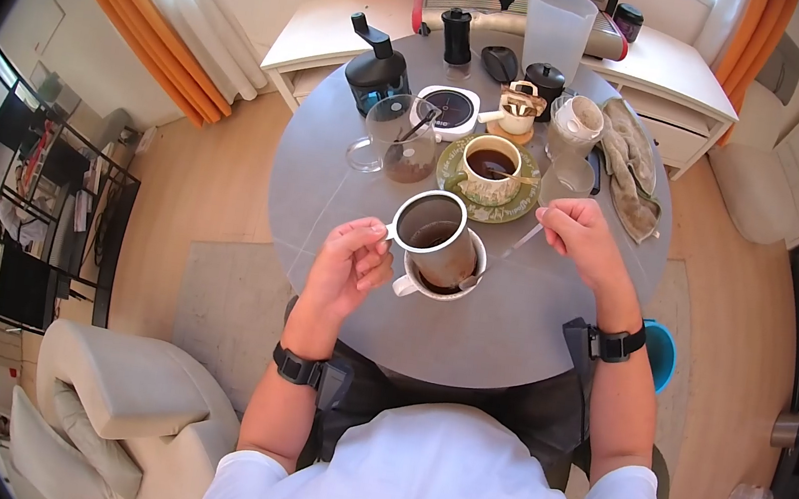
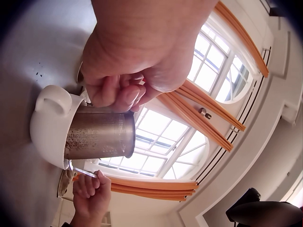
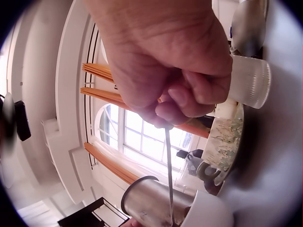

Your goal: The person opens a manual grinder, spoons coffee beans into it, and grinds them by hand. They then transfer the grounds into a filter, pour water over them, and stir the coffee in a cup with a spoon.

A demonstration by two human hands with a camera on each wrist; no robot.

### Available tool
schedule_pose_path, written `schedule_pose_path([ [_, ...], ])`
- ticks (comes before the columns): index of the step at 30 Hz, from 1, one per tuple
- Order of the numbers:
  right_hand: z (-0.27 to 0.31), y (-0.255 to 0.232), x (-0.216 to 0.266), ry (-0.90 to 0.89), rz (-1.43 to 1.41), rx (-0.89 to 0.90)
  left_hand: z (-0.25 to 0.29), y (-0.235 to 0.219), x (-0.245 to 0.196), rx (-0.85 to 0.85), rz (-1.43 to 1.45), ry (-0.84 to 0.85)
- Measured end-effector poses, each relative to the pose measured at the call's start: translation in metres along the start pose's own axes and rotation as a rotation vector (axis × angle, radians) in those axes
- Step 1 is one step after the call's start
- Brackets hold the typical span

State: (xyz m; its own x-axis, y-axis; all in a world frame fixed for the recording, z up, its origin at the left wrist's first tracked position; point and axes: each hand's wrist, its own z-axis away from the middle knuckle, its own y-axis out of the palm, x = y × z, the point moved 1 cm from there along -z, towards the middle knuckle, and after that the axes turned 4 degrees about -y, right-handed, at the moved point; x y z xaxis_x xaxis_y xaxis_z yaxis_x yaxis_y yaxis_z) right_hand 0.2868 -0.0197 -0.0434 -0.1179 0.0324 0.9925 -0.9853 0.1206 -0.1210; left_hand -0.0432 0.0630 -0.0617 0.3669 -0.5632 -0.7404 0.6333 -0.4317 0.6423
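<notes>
My left hand [image 1: 355, 259] pinches the rim tab of a metal mesh strainer [image 2: 99, 135] and holds it tilted, its lower end in a white cup [image 2: 49, 120]. Dark wet grounds cling to the mesh, and dark liquid shows in the cup. In my right hand [image 1: 578, 235] is the handle of a metal spoon [image 3: 169, 175], pinched between thumb and fingers. The spoon's far end reaches the cup rim beside the strainer. Behind them, a patterned mug [image 1: 490, 189] of dark liquid with a spoon in it stands on a green saucer [image 1: 448, 187].
Around the back of the round grey table [image 1: 467, 349] stand a glass pitcher [image 1: 409, 140], a white scale [image 1: 435, 131], a black-topped grinder [image 1: 377, 75], a tall translucent jug [image 1: 558, 28] and a small cream cup [image 1: 515, 118]. A crumpled cloth [image 1: 628, 164] lies at the right edge.
</notes>
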Motion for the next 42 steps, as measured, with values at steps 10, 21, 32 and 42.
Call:
schedule_pose_path([
  [10, -0.007, 0.001, 0.003, -0.062, -0.070, -0.011, 0.003, 0.001, -0.003, 0.005, -0.021, -0.006],
  [21, -0.002, 0.000, 0.012, -0.092, 0.011, -0.039, 0.004, 0.003, -0.007, -0.005, -0.039, 0.008],
  [32, -0.003, 0.000, 0.007, -0.075, -0.043, -0.029, 0.002, 0.003, -0.005, 0.001, -0.051, -0.025],
  [42, -0.007, -0.005, 0.017, -0.107, -0.076, -0.017, 0.002, 0.001, -0.005, -0.003, -0.059, -0.008],
])
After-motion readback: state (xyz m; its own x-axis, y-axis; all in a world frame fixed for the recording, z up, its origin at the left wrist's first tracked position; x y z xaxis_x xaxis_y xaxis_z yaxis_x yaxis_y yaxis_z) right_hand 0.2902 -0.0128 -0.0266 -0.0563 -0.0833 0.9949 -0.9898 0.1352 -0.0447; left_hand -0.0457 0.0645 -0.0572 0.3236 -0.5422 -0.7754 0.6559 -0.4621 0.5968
